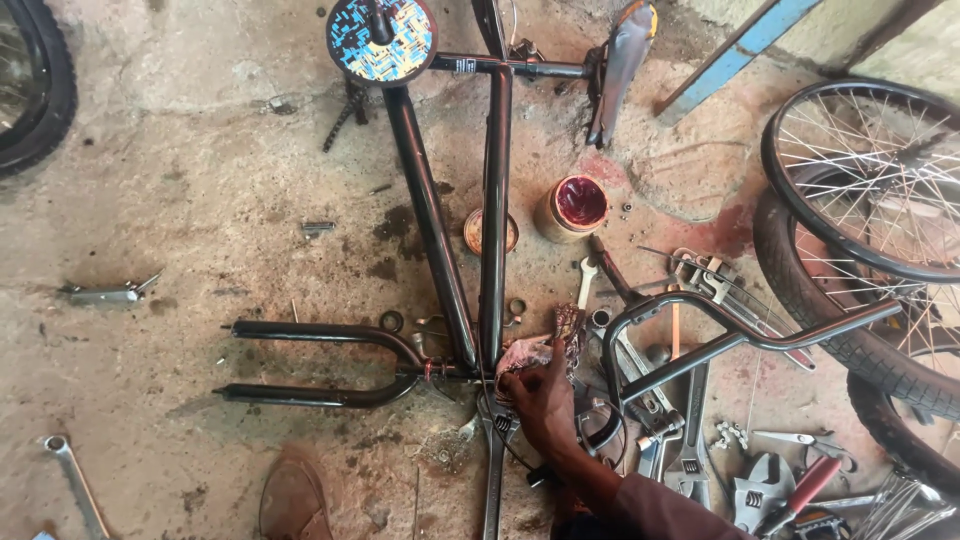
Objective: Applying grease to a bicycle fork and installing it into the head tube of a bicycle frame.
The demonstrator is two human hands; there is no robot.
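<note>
Head view: a black bicycle frame [490,230] lies flat on the concrete floor [200,180], its two main tubes running long from about 12 o'clock, where a patterned round disc [382,40] and a saddle [622,60] sit, down to 6 o'clock, where they meet at the head end. From that joint the fork [310,362] points out toward 9 o'clock, its two blades side by side.

One hand [545,405] shows, coming up from 5 o'clock on a dark red sleeve [660,510]. By its angle I take it for the right; the left is not in view. Its fingers are curled and pressed on a pinkish rag [530,352] right at the joint of frame and fork, so the work lies directly at 12 o'clock of the hand, touching it. Whether the fingers pinch the rag or only press it I cannot tell.

At 1 o'clock of the hand stands an open tin of red grease [572,208], near but apart. The handlebar [720,335] lies across at 3 o'clock, close beside the wrist, over scattered spanners [690,440]. Wheels [870,200] crowd the 2 o'clock edge. Bare floor lies toward 9 and 10 o'clock, beyond the fork, with a lone spanner [75,480] at 8 o'clock.
</note>
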